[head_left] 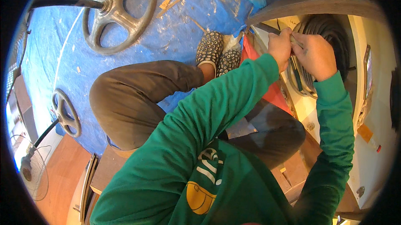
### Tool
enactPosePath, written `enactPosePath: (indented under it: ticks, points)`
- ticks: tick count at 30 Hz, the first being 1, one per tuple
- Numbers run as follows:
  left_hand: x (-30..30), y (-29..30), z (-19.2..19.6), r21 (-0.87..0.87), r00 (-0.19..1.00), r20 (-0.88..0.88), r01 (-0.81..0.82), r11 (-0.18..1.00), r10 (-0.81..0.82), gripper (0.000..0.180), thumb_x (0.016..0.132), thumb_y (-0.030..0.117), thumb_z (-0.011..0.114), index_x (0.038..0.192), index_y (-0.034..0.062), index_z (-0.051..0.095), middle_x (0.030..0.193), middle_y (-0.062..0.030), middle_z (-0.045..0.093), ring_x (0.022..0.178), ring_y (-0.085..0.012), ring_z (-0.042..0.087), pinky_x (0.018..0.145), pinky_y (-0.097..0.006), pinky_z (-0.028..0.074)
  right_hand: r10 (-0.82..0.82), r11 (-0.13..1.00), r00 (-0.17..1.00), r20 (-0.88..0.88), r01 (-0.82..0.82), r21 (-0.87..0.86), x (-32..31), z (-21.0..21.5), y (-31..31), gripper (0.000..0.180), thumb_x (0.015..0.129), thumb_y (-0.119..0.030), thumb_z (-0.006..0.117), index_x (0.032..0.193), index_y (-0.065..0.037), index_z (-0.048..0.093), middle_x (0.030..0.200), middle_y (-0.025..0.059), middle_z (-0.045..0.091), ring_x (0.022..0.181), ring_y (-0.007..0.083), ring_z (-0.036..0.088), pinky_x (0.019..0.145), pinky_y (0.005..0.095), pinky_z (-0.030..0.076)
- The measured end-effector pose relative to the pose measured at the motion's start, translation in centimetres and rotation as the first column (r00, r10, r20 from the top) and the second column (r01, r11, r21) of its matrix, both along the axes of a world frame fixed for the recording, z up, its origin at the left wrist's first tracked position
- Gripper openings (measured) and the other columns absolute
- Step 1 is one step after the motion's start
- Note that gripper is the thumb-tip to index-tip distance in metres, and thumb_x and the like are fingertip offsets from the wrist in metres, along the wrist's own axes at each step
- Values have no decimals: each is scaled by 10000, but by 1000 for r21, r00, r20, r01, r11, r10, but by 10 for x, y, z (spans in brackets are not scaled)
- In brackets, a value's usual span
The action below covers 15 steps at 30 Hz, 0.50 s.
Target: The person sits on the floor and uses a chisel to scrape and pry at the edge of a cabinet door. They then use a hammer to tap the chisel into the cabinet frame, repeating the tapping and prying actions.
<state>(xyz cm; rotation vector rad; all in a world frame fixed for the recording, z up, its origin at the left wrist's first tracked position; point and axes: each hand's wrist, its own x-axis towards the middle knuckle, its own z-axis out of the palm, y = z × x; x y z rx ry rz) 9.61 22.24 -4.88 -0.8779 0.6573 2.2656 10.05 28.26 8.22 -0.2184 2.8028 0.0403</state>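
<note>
My left hand [280, 49] and my right hand [316, 56] are close together at the upper right, both with their fingers closed. A thin dark strip [266, 28] runs up and left from my left fingers. Between the two hands shows a narrow greyish-brown piece [296, 41], pinched at the fingertips; whether it is the same piece as the strip I cannot make out. Just below them is a slim tool with a dark green handle [298, 79] and a metal shaft, apparently a screwdriver. Behind my right hand lies a coil of dark ribbed hose [334, 37] inside a pale open cabinet.
A curved wooden panel [317, 7] arches above my hands. Red material [250, 51] lies beside the cabinet. A blue tarp [175, 24] with scraps covers the floor, where a large metal handwheel-shaped base [121, 12] and a smaller one [67, 112] stand. My folded legs are below.
</note>
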Motion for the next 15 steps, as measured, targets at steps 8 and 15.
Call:
enactPosePath:
  ticks: [8,15]
  points:
    - [-4,-2,-1,35,999,-32,12,999,-11,291,964,287,585,974,-3,580,749,-92,581,587,-206,567,492,-365,423,-29,999,999,15,29,19,-5,0,-4,299,859,-227,690,1100,-60,749,908,228,700,857,402,678,726,474,543]
    - [5,-5,21,55,1000,9,-4,998,4,281,971,281,571,989,1,590,729,-86,579,558,-198,557,478,-355,398,-15,1000,999,42,16,-23,-2,10,-4,276,857,-222,687,1077,-67,749,881,218,696,847,420,670,719,486,536]
